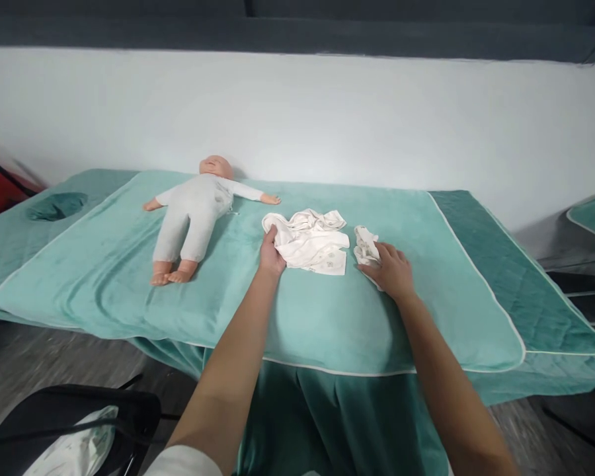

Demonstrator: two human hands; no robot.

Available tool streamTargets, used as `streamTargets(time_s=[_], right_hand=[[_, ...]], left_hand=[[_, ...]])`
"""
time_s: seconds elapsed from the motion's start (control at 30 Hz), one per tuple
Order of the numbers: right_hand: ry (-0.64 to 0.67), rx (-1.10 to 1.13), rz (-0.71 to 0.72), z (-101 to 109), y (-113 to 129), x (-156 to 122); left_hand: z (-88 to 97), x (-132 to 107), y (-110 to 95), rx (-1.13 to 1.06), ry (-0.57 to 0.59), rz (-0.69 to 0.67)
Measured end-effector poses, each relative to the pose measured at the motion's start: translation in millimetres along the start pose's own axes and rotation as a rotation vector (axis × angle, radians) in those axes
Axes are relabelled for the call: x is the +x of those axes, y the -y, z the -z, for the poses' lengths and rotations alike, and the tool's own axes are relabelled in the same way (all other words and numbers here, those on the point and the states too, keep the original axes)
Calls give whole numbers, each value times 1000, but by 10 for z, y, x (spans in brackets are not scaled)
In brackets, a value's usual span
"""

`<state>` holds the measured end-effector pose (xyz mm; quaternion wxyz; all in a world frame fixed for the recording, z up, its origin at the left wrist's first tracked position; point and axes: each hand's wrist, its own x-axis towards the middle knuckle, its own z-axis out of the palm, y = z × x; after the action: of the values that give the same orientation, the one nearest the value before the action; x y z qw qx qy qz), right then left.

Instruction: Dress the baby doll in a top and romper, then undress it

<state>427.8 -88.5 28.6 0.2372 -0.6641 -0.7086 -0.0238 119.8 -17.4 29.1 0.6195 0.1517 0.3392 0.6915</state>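
My left hand (272, 252) is closed on the left edge of a white baby garment (312, 241), which lies crumpled on the bed with a small print near its lower right corner. To the right of it, my right hand (393, 270) has thumb and fingers around the right side of a smaller, bunched white printed cloth (365, 246). A narrow gap separates the two cloths. A baby doll (193, 208) in a whitish suit lies on its back at the left, arms spread, feet toward me, apart from both hands.
The bed's light green cover (327, 324) has white piping, with a hole (57, 206) near its left end. Behind it rises a white wall (327, 119). A black chair (143, 403) at lower left bears a printed white cloth (82, 443). A red item (0, 192) stands far left.
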Motion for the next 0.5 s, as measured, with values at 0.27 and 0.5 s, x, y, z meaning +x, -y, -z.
streamTargets(time_s=[0.27,0.5], right_hand=[[13,248,-154,290,-35,-82],[-256,113,-451,792,-1070,-24]], left_hand=[[9,2,-80,-26,94,45],[45,29,-48,-21,95,35]])
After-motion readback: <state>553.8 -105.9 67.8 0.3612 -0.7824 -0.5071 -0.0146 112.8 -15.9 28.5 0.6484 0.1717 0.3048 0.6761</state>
